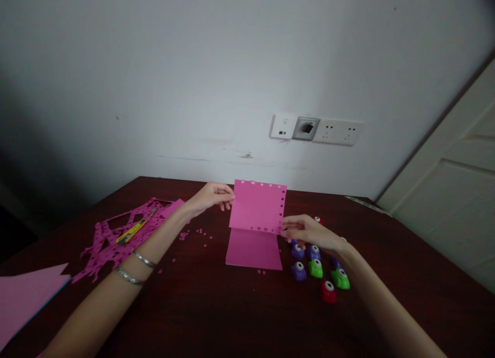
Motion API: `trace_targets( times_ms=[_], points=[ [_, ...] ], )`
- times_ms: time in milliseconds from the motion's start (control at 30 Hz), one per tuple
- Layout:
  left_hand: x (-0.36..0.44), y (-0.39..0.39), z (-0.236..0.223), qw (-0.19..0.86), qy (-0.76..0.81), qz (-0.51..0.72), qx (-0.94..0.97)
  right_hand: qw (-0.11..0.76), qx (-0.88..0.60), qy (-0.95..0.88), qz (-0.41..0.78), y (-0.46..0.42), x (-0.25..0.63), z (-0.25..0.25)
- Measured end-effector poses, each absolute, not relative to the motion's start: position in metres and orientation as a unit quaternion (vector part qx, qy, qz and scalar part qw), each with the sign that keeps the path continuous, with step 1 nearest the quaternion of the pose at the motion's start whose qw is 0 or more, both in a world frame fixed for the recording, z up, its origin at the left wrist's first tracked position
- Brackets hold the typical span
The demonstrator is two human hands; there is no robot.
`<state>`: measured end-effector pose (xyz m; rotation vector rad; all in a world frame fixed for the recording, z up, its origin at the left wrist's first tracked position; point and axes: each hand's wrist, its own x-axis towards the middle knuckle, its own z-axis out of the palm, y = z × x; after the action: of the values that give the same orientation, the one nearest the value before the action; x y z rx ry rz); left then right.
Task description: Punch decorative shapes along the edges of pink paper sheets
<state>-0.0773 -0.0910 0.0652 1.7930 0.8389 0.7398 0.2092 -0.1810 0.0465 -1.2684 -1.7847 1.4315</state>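
A square sheet of pink paper (256, 206) is held up over the table, with small shapes punched along its top, right and bottom edges. My left hand (217, 197) pinches its left edge; my right hand (303, 230) grips it near the lower right corner. Below it another pink sheet (253, 250) lies on the table; whether the two are joined I cannot tell. Several small craft punches in purple, green (316, 268) and red (328, 291) stand beside and under my right hand, which partly hides some of them.
On the left, a yellow utility knife (131, 232) rests on a heap of punched pink paper scraps (102, 244). Pink sheets (27, 296) lie at the near left. Tiny pink cut-outs (183, 235) dot the dark red table (216, 317). Behind is a wall with sockets (338, 132).
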Motion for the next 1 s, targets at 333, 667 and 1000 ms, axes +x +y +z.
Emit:
trace_targets(
  times_ms=[333,667,1000],
  points=[
    [-0.0822,-0.0857,0.0634,0.504,0.349,0.303,0.730,0.254,-0.444,-0.637,0.577,-0.1857,0.2108,0.0534],
    [-0.0815,-0.0896,0.0657,0.510,0.341,0.287,0.736,0.251,-0.446,-0.652,0.559,-0.1853,0.2082,0.0527],
    [-0.0812,-0.0862,0.0593,0.504,0.340,0.294,0.737,0.278,-0.490,-0.638,0.525,-0.1847,0.2110,0.0519]
  ],
)
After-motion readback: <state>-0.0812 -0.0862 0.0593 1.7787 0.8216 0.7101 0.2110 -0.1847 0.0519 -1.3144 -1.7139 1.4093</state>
